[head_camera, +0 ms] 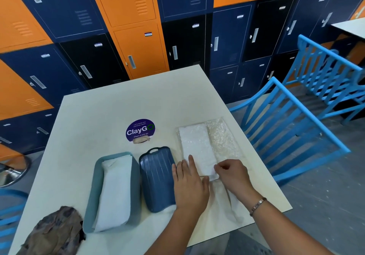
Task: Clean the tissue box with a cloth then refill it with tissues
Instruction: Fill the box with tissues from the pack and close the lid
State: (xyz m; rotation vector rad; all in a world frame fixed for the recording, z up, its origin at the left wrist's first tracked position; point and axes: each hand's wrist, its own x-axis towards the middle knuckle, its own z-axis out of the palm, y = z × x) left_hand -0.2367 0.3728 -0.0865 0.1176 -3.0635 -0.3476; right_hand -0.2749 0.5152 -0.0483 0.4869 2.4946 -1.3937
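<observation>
Tissue box [92,195]: open on the table [98,116] — long axis pointing away from the person.
Lid [156,179]: just right of the box, parallel.
Tissue pack [197,146]: further right of the box.
Left hand [189,185]: straight fingers rest on the pack.
Right hand [233,173]: pinches the pack's near edge.

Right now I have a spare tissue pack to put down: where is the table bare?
The far table beyond the sticker is bare, as is the strip left of the box. The near side is crowded: cloth, box, lid, then left hand and right hand on the pack.
</observation>
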